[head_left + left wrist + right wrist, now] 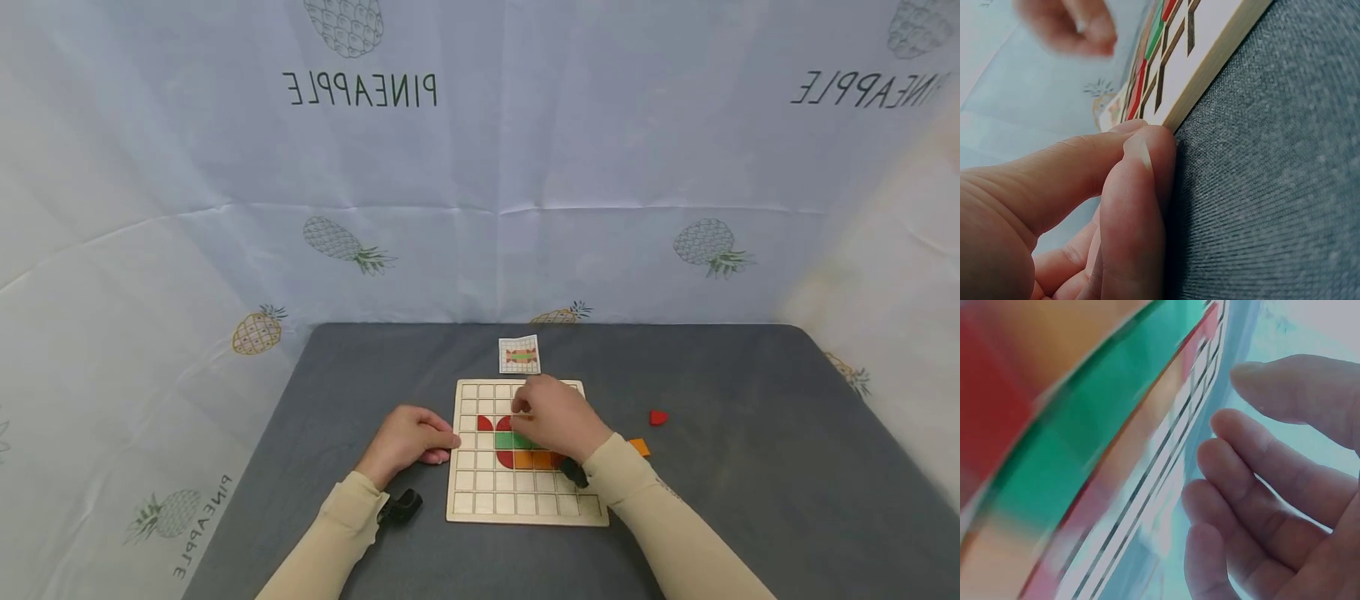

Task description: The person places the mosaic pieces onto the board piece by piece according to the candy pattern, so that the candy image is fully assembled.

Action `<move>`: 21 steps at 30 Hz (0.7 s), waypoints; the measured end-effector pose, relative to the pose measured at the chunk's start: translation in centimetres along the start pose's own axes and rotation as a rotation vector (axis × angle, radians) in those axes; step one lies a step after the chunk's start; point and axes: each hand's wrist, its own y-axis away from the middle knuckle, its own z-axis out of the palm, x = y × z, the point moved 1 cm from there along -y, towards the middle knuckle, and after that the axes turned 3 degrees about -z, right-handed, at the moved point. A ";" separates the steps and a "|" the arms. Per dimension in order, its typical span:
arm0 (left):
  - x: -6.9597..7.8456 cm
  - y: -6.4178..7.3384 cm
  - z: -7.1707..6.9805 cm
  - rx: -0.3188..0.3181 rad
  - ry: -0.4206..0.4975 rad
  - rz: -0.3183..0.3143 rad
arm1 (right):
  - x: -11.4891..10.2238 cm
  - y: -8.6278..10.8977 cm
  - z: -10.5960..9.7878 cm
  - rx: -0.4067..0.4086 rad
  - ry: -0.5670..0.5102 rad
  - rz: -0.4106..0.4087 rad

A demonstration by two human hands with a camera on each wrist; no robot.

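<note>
A pale wooden grid board (483,504) lies on the grey table, with red, green and orange pieces set in its squares. My left hand (408,437) pinches the board's left edge between thumb and finger; the left wrist view shows the fingertips (1138,153) against the edge. Over the upper middle of the board hovers my right hand (561,417), its fingers loosely bent and nothing between them in the right wrist view. Below that hand, a green strip (1085,419) runs between orange and red pieces. Part of the pattern is hidden by the right hand and wrist.
A small printed card (519,356) with a similar coloured pattern lies behind the board. Right of the board are a loose red piece (657,417) and an orange piece (640,447), partly behind the right sleeve. A pineapple-print curtain (450,167) surrounds the table (720,500).
</note>
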 end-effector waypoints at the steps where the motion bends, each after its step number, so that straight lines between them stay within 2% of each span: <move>1: 0.0 0.0 0.0 0.003 -0.001 -0.002 | 0.7 0.8 -0.3 -0.001 0.002 0.006; 8: 0.1 0.2 -0.1 0.019 -0.004 -0.003 | 6.8 7.3 -3.2 -0.007 0.049 0.029; 11: 0.1 0.1 -0.1 0.019 -0.003 0.000 | 8.7 9.5 -4.3 0.004 0.053 0.045; 15: 0.1 0.1 -0.1 0.018 0.004 -0.003 | 10.4 11.1 -5.0 -0.010 0.053 0.045; 21: 0.1 -0.1 0.2 0.008 0.006 -0.003 | 11.6 12.2 -4.8 -0.072 0.042 0.076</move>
